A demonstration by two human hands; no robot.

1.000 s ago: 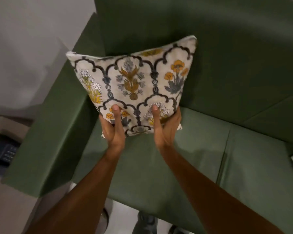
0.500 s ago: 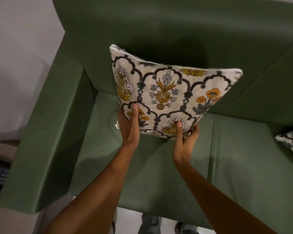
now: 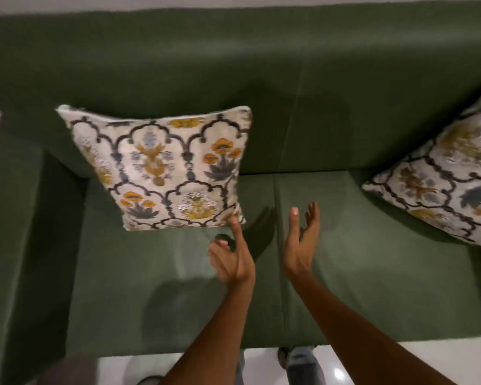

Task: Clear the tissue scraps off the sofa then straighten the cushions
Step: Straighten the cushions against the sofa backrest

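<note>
Sofa carries one cushion propped upright against its back by the left arm, a second cushion lying tilted at its right end, while left hand and right hand, both empty with fingers loose, hover above the seat, apparently heading for the crooked one.

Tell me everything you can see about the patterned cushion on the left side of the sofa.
The left cushion is square, of cream woven-looking fabric printed with dark scalloped arches framing orange, mustard and grey-blue flowers. It stands upright on the green sofa, bottom edge on the seat, apparently leaning on the backrest near the left armrest. It looks plump, its corners pointed. The left hand is beside its lower right corner, one fingertip at the edge; real contact is unclear. The right hand is apart, open.
</note>
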